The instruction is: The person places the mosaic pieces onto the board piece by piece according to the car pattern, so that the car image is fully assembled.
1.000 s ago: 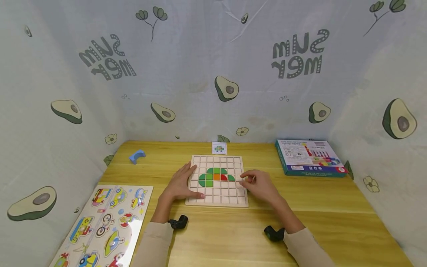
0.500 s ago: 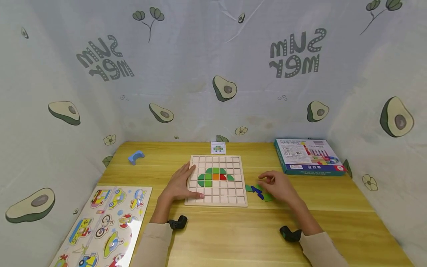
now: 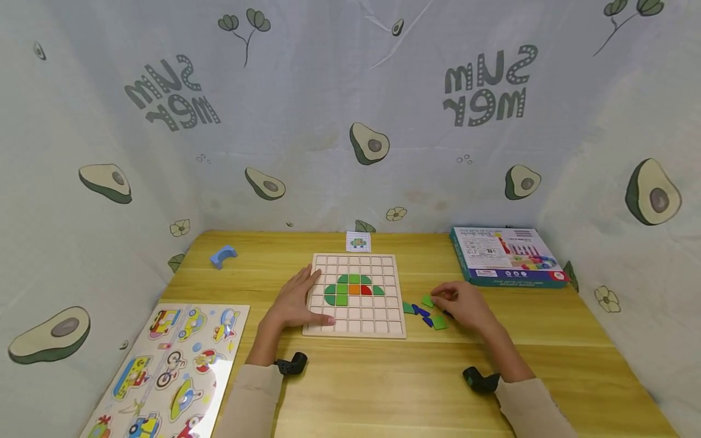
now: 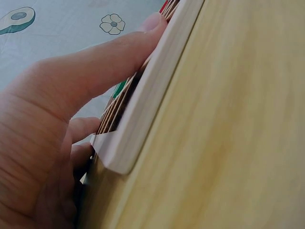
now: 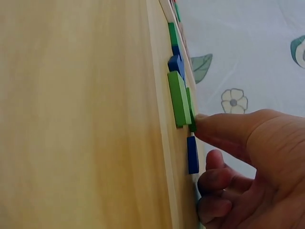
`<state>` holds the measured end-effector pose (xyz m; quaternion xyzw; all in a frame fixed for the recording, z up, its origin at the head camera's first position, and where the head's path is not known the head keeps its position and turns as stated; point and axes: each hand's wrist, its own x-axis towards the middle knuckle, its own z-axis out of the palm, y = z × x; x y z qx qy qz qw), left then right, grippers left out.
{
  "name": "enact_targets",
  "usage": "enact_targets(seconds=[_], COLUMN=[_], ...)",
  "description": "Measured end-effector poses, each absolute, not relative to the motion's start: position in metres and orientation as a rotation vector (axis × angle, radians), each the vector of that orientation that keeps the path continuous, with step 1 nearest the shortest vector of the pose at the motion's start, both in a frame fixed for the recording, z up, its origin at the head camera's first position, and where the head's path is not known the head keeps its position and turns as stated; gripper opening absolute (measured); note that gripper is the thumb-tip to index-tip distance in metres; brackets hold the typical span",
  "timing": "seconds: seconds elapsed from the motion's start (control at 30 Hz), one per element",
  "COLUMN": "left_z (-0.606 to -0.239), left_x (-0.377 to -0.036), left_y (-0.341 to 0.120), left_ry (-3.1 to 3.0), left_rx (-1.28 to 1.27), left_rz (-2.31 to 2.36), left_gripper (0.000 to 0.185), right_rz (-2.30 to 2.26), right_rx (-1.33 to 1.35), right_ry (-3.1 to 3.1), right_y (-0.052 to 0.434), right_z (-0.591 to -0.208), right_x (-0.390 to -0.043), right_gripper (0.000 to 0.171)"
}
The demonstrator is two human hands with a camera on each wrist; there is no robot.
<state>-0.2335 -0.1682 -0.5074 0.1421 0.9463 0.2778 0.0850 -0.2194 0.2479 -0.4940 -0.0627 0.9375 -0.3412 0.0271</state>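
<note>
Since 0.5 s ago the right hand (image 3: 465, 306) has settled lower among the loose pieces (image 3: 424, 311) on the table (image 3: 383, 389), just right of the grid board (image 3: 356, 296); its fingers curl onto 1 green piece (image 3: 428, 301). About 5 loose pieces show in the head view: 3 green, 2 blue. The left hand (image 3: 296, 302) lies flat, fingers straight, on the board's left edge. On the board sit about 7 placed pieces: green, 1 orange, 1 red. Only the right wrist view shows a fingertip (image 5: 202, 125) touching a green piece's (image 5: 179, 98) edge. Only the left wrist view shows the thumb (image 4: 119, 52) along the board's rim (image 4: 143, 109). Farther out: 1 card (image 3: 358, 242), 1 box (image 3: 509, 257), 1 blue block (image 3: 223, 255), 1 vehicle puzzle (image 3: 164, 371).
</note>
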Motion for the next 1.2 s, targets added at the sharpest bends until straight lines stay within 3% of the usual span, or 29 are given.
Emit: enact_targets(seconds=[0.3,1.2], left_z=[-0.509,-0.507], left_x=[-0.234,-0.234], left_y=[-0.169,-0.168], left_ry=[2.824,2.825], left_rx=[0.421,0.428], left_rz=[0.820,0.844], left_gripper=[0.127,0.125], right_rz=[-1.054,-1.103], right_rx=[-0.254,-0.242], right_ry=[2.847,2.927], right_y=[0.255,0.245], right_z=[-0.490,-0.485], right_x=[-0.221,-0.217], right_gripper=[0.034,0.034])
